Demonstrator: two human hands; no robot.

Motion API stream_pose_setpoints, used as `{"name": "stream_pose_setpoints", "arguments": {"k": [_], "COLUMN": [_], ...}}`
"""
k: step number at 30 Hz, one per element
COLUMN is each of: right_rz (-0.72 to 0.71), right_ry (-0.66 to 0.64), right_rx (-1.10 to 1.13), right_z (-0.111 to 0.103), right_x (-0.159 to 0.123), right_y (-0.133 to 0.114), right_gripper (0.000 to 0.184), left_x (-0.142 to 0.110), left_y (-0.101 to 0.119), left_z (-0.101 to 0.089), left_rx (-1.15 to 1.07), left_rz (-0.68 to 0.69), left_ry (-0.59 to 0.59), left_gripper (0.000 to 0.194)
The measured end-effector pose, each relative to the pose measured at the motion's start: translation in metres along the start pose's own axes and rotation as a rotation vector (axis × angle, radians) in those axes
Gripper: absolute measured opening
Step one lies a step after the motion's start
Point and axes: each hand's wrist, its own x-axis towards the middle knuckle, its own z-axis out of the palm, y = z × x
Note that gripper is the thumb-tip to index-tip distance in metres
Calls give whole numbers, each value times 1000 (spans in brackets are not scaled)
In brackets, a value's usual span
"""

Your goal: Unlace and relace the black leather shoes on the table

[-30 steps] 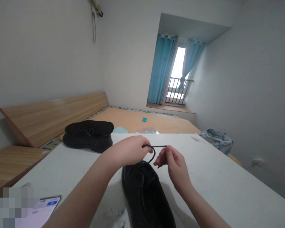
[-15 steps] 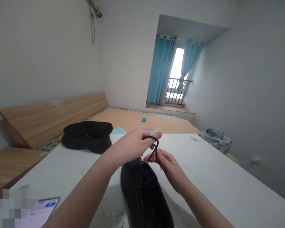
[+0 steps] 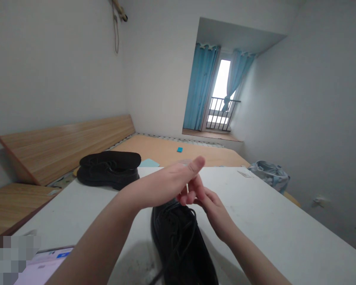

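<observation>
A black lace-up shoe point(image 3: 178, 233) stands on the white tabletop in front of me, its opening toward me. Its black shoelace point(image 3: 192, 229) curves over the top, and one end trails toward the lower left. Above the toe is my left hand point(image 3: 178, 182), thumb stretched out and apart from the bent fingers, with nothing visible in it. Its fingertips meet those of my right hand point(image 3: 212, 208), which is closed in a pinch beside the shoe; whatever it pinches is hidden.
Another black shoe point(image 3: 109, 174) with a black insole point(image 3: 127, 159) on top stands at the table's back left. A phone point(image 3: 52, 261) lies at the near left. Beyond the white table point(image 3: 273, 221) are a bed board point(image 3: 160, 144) and, to the right, a patterned bag point(image 3: 269, 174).
The lace that was looped up between both hands has dropped onto the shoe, one end now trailing toward me. My left fingers have come down against my right fingertips.
</observation>
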Motion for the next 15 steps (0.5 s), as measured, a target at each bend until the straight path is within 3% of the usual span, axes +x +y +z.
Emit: {"name": "stream_pose_setpoints", "arguments": {"k": [2,5,10,15], "right_rz": [0,0,-20,5], "right_ry": [22,-26,-105,-162], "right_rx": [-146,-245,-297,-267], "right_z": [0,1,2,-3], "right_x": [2,2,1,2], "right_y": [5,13,15,10], "right_gripper": [36,26,23,14], "left_x": [7,14,18,21], "left_y": [-10,-24,-31,-29], "left_z": [5,11,16,17], "left_rx": [475,694,724,659], "left_rz": [-245,-423,-446,-354], "left_ry": [76,-11,-185,-187], "left_gripper": [60,31,23,31]}}
